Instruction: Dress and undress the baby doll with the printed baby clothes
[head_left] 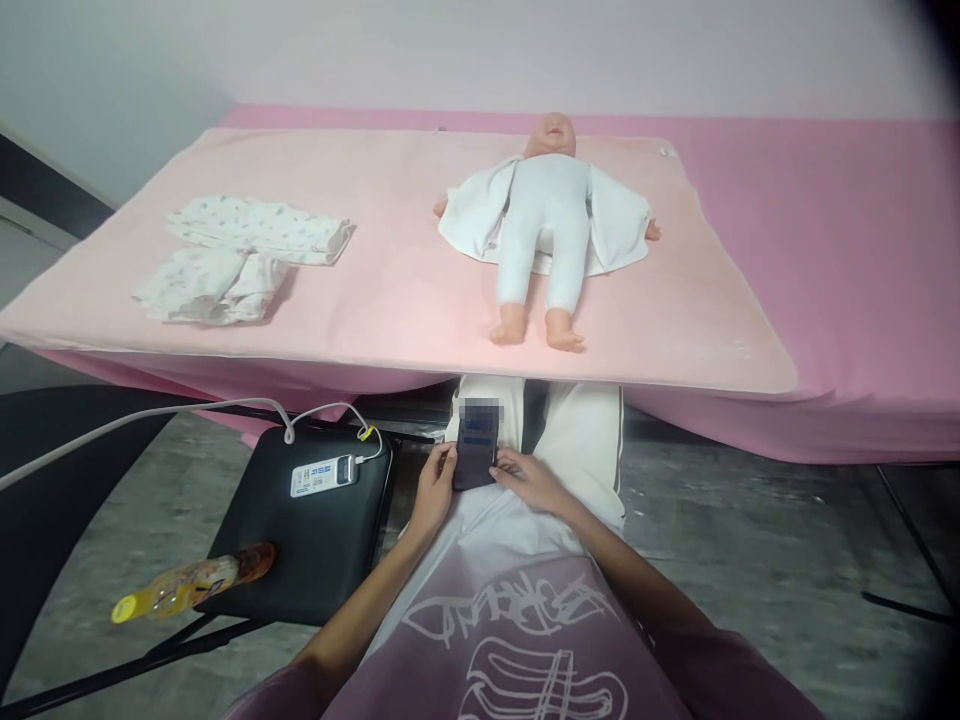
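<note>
A dark phone (475, 455) rests over my lap, its upper part blurred out. My left hand (437, 478) is closed on the phone's left edge, and my right hand (529, 478) grips its right edge. Beyond my knees, a baby doll (545, 205) in white clothing lies on its back on a light pink mat (390, 300), feet toward me and arms spread. To the left on the mat are a folded patterned white garment (259, 225) and, nearer me, a second folded white garment (214, 288).
Left of my legs stands a black stool (315, 560) bearing a white power bank (322, 477) with a cable (202, 405) and a yellow-capped bottle (195, 585) lying on its side. A darker pink cloth (825, 260) covers the table.
</note>
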